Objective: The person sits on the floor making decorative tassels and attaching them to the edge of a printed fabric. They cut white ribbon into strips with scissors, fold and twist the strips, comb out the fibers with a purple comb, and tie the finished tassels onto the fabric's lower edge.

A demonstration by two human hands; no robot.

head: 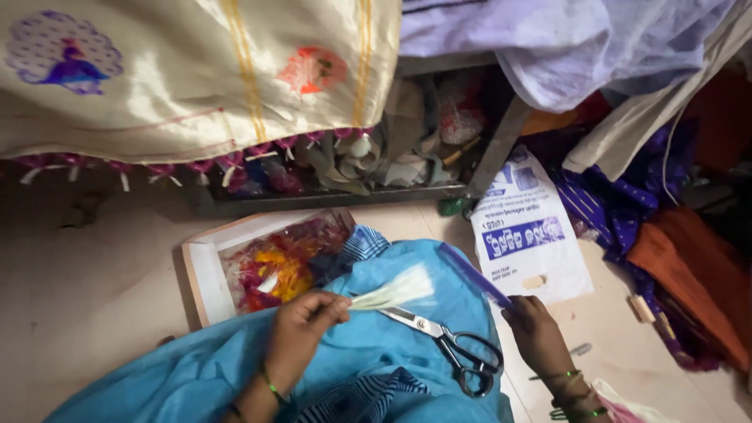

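Your left grip point(301, 329) is pinched around a pale tuft of threads point(395, 290), which fans out just beyond it over the blue cloth point(407, 345). Scissors point(454, 345) lie between your grips. Your right grip point(536, 329) clasps the cloth's purple edge point(478, 278).

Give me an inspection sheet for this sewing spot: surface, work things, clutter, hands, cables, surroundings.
Surface: pale floor, partly covered by cloth.
Work things: blue cloth spread out; pale thread bundle; scissors lying on the cloth.
Clutter: open box of coloured threads; printed white bag; heaped fabrics.
Hands: left hand pinches the thread bundle; right hand grips the blue cloth's edge.
Cables: nothing seen.
Surroundings: cream embroidered cloth hanging over a stuffed low shelf.
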